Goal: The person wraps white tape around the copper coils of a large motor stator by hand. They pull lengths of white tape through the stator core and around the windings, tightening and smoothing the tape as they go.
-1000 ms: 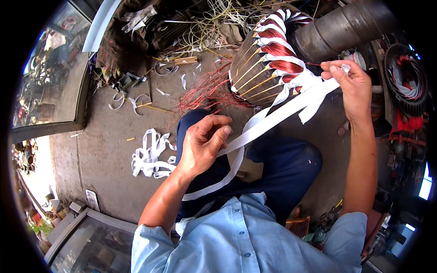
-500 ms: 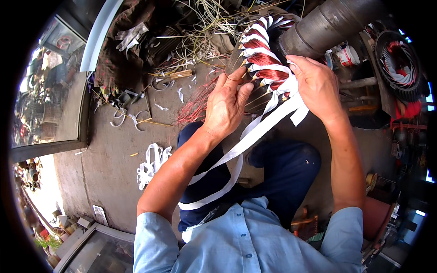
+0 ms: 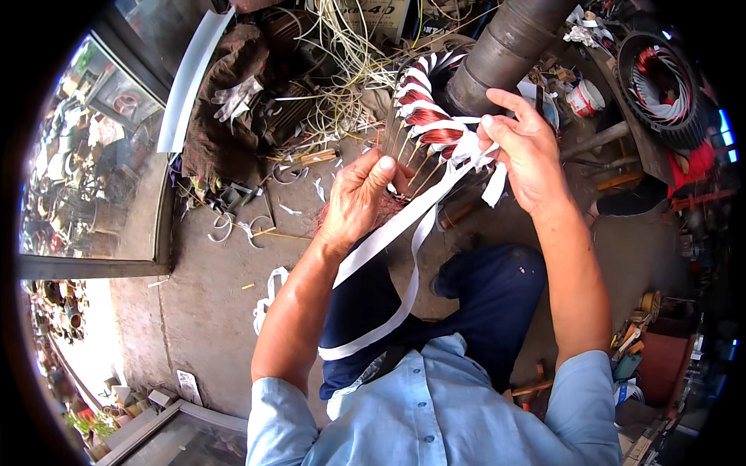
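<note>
A motor stator's ring of red copper windings (image 3: 440, 136), wrapped at intervals with white cloth tape (image 3: 404, 225), stands in front of me. Long tails of the tape hang from its near end across my knee. My right hand (image 3: 530, 155) is at the near right of the ring, its index finger raised and its thumb and lower fingers against the tape. Left of the windings, my left hand (image 3: 357, 194) is closed with its thumb up, close to thin wires and yellowish sleeves. What it pinches, if anything, is hidden.
A thick dark metal cylinder (image 3: 505, 58) rises beside the ring. Another wound stator (image 3: 660, 85) stands at far right, near a white-and-red tub (image 3: 585, 99). Tangled pale wires (image 3: 350, 54) lie at the back. A glass-paned frame (image 3: 101, 163) stands left.
My left hand has drawn back from the windings toward me. My right thumb and index finger have parted. The view has shifted slightly.
</note>
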Available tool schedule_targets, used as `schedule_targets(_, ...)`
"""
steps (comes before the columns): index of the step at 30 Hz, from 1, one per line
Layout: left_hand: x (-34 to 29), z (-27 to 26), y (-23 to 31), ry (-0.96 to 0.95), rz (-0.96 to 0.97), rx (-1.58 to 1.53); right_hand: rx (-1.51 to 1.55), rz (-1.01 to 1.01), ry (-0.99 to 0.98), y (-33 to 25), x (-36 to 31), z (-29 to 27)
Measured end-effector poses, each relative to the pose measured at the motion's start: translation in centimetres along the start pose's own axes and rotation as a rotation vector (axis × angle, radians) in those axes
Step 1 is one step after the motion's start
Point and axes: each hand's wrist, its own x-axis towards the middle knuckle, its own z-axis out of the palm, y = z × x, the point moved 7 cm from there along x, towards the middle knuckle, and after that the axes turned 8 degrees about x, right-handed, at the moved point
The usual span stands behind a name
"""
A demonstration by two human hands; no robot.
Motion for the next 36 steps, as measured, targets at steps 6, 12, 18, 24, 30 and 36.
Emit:
schedule_targets(6, -4.5, -2.3, -1.8, 0.088, -0.026, 0.014, 0.529, 0.089, 0.002, 3.1, -4.3, 0.1)
schedule_targets(12, -15.3, -9.5, -4.2, 0.405, -0.176, -0.230, 0.583, 0.141, 0.064, 8.1, -8.2, 0.6)
schedule_targets(18, -35.5, -22.2, -6.4, 0.885, -0.321, -0.472, 0.308, 0.011, 0.214, 11.0, -8.5, -0.3)
schedule_targets(24, -63.6, -33.2, -6.8, 1.466, -0.517, -0.601, -0.475, -0.713, 0.207, 6.7, -11.9, 6.4)
schedule_targets(30, -88.5, -35.8, 5.5, 2.285, -0.653, -0.112, -0.938, -0.581, -0.392, 9.3, -12.4, 14.8)
schedule_targets(36, -85.7, -38.9, 9.4, 1.984, -0.679, -0.235, -0.753, -0.690, -0.334, 8.9, -13.1, 16.7)
